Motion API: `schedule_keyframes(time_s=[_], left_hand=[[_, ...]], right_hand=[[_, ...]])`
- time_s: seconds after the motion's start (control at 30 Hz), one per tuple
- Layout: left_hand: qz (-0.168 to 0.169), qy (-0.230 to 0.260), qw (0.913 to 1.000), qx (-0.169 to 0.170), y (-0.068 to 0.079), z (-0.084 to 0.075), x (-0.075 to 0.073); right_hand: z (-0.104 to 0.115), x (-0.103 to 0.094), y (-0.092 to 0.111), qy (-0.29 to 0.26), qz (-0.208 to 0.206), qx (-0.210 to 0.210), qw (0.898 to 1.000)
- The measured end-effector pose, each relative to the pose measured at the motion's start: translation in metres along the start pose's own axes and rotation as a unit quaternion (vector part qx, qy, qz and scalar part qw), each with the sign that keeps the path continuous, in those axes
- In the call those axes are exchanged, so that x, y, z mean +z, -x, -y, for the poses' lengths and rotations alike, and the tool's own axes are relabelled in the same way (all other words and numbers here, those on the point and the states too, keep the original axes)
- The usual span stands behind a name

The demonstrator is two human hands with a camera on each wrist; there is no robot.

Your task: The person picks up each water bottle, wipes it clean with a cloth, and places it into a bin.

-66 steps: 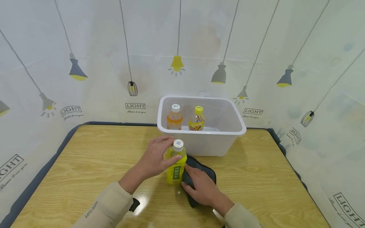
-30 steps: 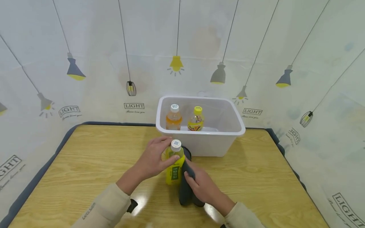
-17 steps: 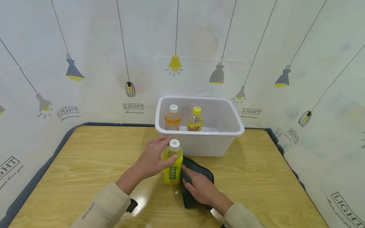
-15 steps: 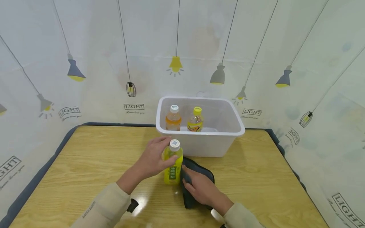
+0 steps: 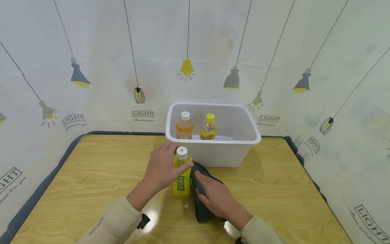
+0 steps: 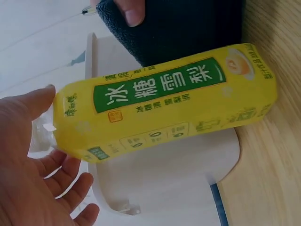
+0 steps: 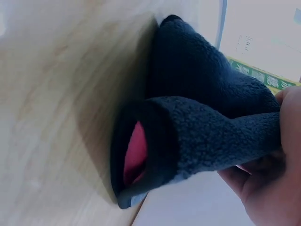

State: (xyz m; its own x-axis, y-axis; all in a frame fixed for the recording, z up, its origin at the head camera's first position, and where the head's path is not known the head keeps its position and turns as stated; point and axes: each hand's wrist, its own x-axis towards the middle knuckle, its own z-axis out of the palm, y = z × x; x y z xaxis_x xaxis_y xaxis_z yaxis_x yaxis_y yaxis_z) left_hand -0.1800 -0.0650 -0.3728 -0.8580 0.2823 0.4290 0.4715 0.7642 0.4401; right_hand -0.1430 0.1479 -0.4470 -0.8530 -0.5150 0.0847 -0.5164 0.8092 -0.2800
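In the head view, my left hand [image 5: 163, 166] is around the upper part of a yellow drink bottle [image 5: 181, 183] with a white cap, standing on the table. In the left wrist view, thumb and index finger touch opposite sides of the bottle's shoulder, the other fingers loosely bent. My right hand [image 5: 217, 196] holds a dark blue-grey cloth [image 5: 199, 203] beside the bottle's right side. The right wrist view shows the fuzzy cloth [image 7: 202, 136] folded over, black-edged, with pink inside the fold. Most right fingertips are hidden behind it.
Behind the hands stands a white plastic bin [image 5: 225, 154]. Inside are an orange-labelled bottle [image 5: 184, 130] with a white cap and a yellow-capped bottle [image 5: 208, 130]. The wooden table [image 5: 106, 162] meets a wall sheet printed with lamps.
My left hand and the bottle have shifted slightly left; its thumb now reaches past the bottle's right edge. The cloth in my right hand has folded, flattened out, then partly folded again.
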Motion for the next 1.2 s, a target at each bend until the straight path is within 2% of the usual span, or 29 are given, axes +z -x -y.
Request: schedule_keyframes(time_s=[0.07,0.2,0.3,0.4,0.5,0.67,1.2], left_hand=[[0.0,-0.001,1.0,0.0,0.0,-0.001,-0.003],[0.004,0.001,0.9996,0.028,-0.002,0.001,-0.008],[0.007,0.019,0.9987,0.048,-0.002,0.002,-0.011],[0.015,0.035,0.9977,0.057,-0.002,0.003,-0.012],[0.024,0.038,0.9971,0.062,-0.002,0.004,-0.012],[0.028,0.036,0.9964,0.071,-0.002,0.005,-0.011],[0.026,0.034,0.9967,0.069,-0.002,0.001,-0.009]], right_hand=[[0.0,-0.004,0.0,0.012,-0.013,-0.002,1.0],[0.0,-0.013,0.0,0.014,-0.037,0.002,0.999],[-0.001,-0.019,-0.001,0.01,-0.055,0.004,0.998],[-0.002,-0.023,-0.002,0.026,-0.09,-0.013,0.996],[-0.004,-0.026,-0.005,0.071,-0.14,-0.045,0.987],[-0.007,-0.028,-0.008,0.141,-0.207,-0.092,0.964],[-0.007,-0.038,-0.017,0.211,-0.243,-0.112,0.94]])
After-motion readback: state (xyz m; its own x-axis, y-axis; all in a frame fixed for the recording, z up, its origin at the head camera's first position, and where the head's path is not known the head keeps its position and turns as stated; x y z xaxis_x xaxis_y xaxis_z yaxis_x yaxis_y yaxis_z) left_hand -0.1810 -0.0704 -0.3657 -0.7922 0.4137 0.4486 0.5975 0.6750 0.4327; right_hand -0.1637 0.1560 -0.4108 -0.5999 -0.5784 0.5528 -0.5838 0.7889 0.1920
